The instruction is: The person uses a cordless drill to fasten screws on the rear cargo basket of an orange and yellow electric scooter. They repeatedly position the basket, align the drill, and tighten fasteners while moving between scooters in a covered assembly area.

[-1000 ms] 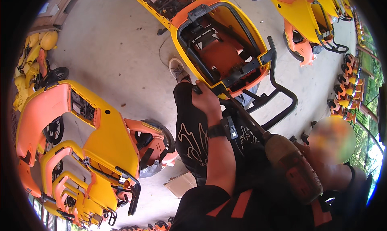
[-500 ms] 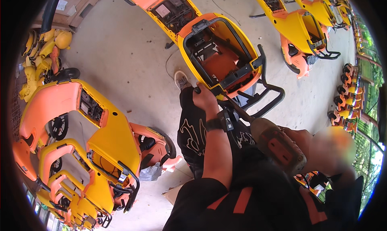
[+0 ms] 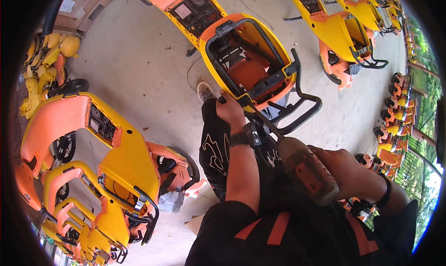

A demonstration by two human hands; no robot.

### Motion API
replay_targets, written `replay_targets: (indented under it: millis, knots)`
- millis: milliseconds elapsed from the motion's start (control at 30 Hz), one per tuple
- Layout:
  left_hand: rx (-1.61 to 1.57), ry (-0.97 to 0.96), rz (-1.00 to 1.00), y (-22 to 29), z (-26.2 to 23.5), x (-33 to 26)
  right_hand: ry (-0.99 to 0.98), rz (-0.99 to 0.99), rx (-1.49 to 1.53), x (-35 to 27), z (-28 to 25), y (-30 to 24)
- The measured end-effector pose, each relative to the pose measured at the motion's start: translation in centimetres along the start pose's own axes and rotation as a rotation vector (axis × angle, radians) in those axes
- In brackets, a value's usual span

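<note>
Grip of the right hand (image 3: 333,167) was wrapped round one power drill (image 3: 306,171) at 4 o'clock, its long shaft (image 3: 267,123) slanting toward the rear of one open yellow-and-orange scooter body (image 3: 252,73) at 1 o'clock. Near the centre, the left hand (image 3: 229,112) curled beside that body's corner, one small black piece (image 3: 221,100) at its fingers; whether clasped, I couldn't tell. Grey floor (image 3: 148,71) spread beneath one shoe (image 3: 203,90) at 11, at least three scooters (image 3: 132,166) at 8 and heaped yellow panels (image 3: 46,75) around 10.

The right hand (image 3: 332,167) grips a power drill (image 3: 307,171).
</note>
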State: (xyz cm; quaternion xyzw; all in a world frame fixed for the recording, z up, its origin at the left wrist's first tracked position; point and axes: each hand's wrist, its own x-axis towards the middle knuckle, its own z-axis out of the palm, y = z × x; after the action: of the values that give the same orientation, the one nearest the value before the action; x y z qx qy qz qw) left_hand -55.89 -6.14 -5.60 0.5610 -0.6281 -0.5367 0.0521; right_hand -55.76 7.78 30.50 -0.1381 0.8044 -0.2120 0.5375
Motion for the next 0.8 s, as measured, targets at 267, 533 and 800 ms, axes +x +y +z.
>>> replay_targets:
  millis: [267, 533, 800]
  knots:
    - [0.094, 0.019, 0.020, 1.2, -0.6, 1.3, 0.029, 0.014, -0.274, -0.2, 2.3, -1.4]
    - [0.125, 0.047, -0.004, 0.1, -0.3, 4.8, -0.009, 0.017, -0.381, 1.7, 2.5, -5.5]
    - [0.105, 0.029, 0.006, 0.4, -2.5, 9.3, -0.084, 0.006, -0.393, 6.1, 0.7, -10.1]
